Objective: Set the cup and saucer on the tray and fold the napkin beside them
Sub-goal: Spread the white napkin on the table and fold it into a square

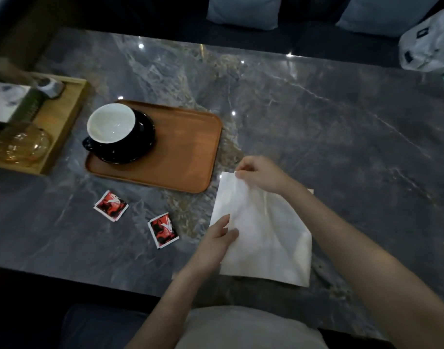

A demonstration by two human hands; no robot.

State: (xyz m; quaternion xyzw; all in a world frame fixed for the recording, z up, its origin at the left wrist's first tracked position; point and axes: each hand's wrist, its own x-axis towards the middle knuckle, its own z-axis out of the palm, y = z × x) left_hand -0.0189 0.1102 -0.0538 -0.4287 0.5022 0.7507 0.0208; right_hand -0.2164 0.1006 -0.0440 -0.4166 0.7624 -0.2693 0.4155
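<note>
A black cup with a white inside [111, 123] stands on a black saucer [140, 144] at the left end of the brown wooden tray [180, 152]. The white napkin [263, 238] lies on the grey marble table to the right of the tray, near the front edge. My right hand [258, 173] pinches the napkin's far left corner. My left hand [219, 236] rests with its fingers pressing on the napkin's left edge.
Two red sachets [111, 205] [163, 230] lie on the table [316, 117] in front of the tray. A second, lighter wooden tray [62, 117] at far left carries a glass jar [21, 144] and a box. A white plastic bag [427, 46] sits at back right.
</note>
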